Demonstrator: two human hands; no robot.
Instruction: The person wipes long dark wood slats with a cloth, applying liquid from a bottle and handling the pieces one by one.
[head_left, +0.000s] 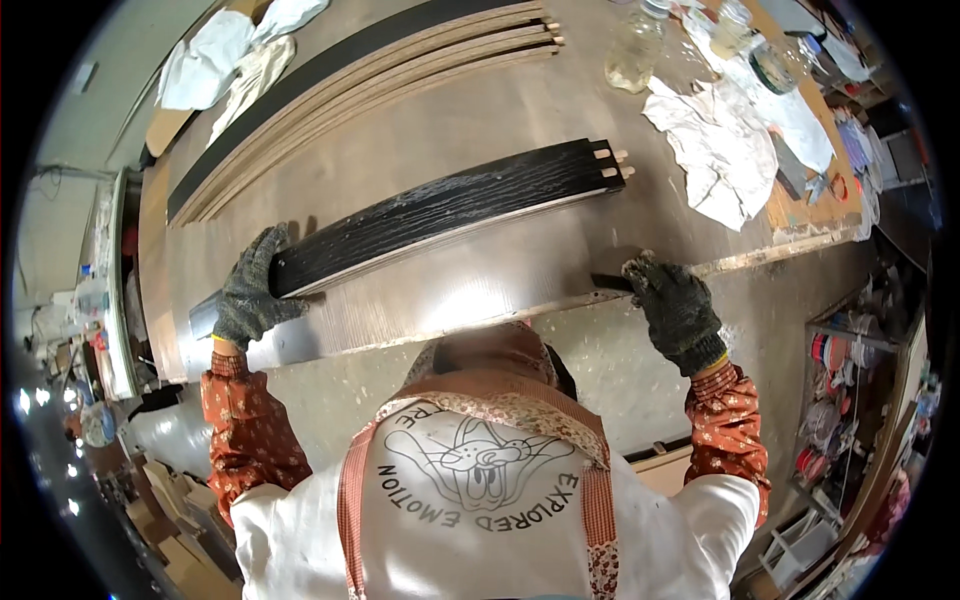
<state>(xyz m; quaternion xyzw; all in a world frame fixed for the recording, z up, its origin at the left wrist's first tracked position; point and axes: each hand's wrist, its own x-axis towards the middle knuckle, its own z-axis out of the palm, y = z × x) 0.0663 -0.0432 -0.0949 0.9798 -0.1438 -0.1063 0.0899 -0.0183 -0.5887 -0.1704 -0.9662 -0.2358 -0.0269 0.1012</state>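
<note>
My gloved left hand (252, 298) is closed across the left part of a black wood-grained slat (440, 215), with the fingers over its far edge and the thumb stretched along its near edge. The slat lies slantwise on the worktable (655, 225), its right end farther from me than the end I hold. Pale pegs (604, 155) stick out of that right end, and a light wood strip shows along the near side. A grey-blue end (205, 316) shows left of my hand; I cannot tell whether it belongs to the same slat.

My gloved right hand (677, 315) is curled round a small dark strip (611, 283), which points left by the table's near edge, well apart from the slat. I cannot make out what kind of tool it is.

Beyond the slat, more slats (400, 75) lie side by side. White rags (208, 60) are at the far left, and to the right a crumpled cloth (715, 150) lies near a glass jar (635, 55).
</note>
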